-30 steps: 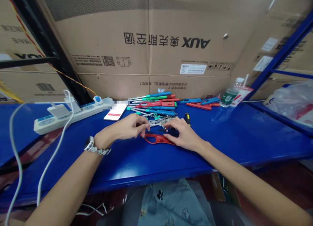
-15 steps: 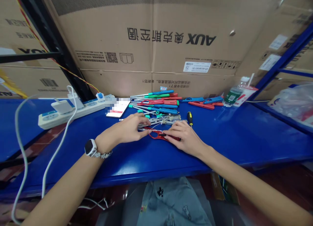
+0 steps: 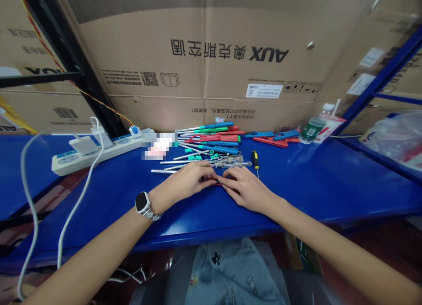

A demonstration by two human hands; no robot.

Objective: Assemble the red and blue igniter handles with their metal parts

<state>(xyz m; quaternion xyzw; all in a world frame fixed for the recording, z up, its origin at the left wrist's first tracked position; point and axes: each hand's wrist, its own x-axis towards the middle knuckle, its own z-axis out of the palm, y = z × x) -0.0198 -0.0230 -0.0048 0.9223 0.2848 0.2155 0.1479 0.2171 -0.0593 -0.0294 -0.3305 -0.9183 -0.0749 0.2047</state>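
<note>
Both hands meet over the front middle of the blue table. My left hand (image 3: 191,177), with a watch (image 3: 143,203) on its wrist, has thumb and fingers pinched together; what lies between them is hidden. Its fingertips touch those of my right hand (image 3: 245,186), whose fingers close over a red lighter casing (image 3: 216,183). Only a thin strip of that casing shows beneath the fingers. Just behind the hands lie slim metal tubes (image 3: 165,171) and clear plastic parts (image 3: 235,160). A yellow-and-black screwdriver (image 3: 255,160) rests right of them.
Farther back are long-nosed lighters (image 3: 224,150) with blue, green and red handles. Blue and red casing pieces (image 3: 272,140) lie to their right, then a bottle (image 3: 311,130) and a cup (image 3: 329,127). A power strip (image 3: 95,154) with white cables stands left. Cardboard boxes (image 3: 211,76) wall the back.
My left hand has moved right until its fingertips meet my right hand. The red casing, visible between the hands before, is now mostly covered. My right hand has shifted slightly left.
</note>
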